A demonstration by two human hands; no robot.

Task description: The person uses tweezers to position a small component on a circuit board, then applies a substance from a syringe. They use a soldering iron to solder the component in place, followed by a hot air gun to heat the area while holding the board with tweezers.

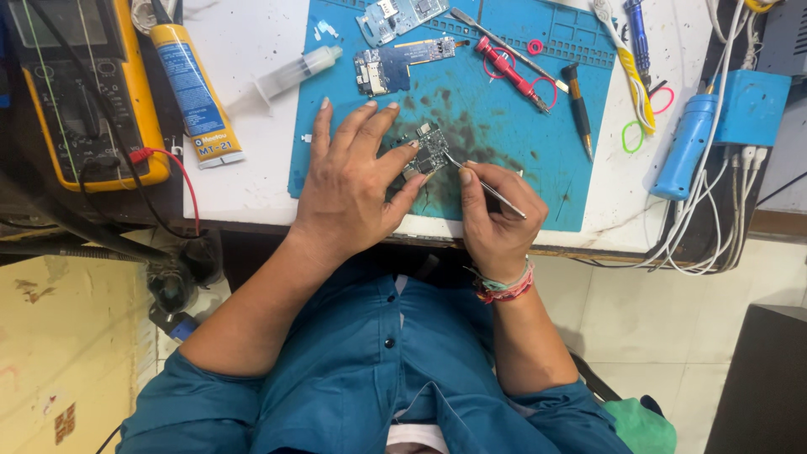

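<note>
- We see the left hand (pixel 349 189) spread, fingertips pinning a small circuit board (pixel 426 151) to the blue mat (pixel 513 126).
- The right hand (pixel 496 214) pinches metal tweezers (pixel 487 187), tips touching the board's edge.
- The board looks dark and densely populated.

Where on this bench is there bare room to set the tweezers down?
Bare blue mat lies right of the right hand, below the pen. White tabletop is free between the glue tube, syringe and left hand. The mat's top edge, with circuit boards and screwdrivers, is crowded.
</note>
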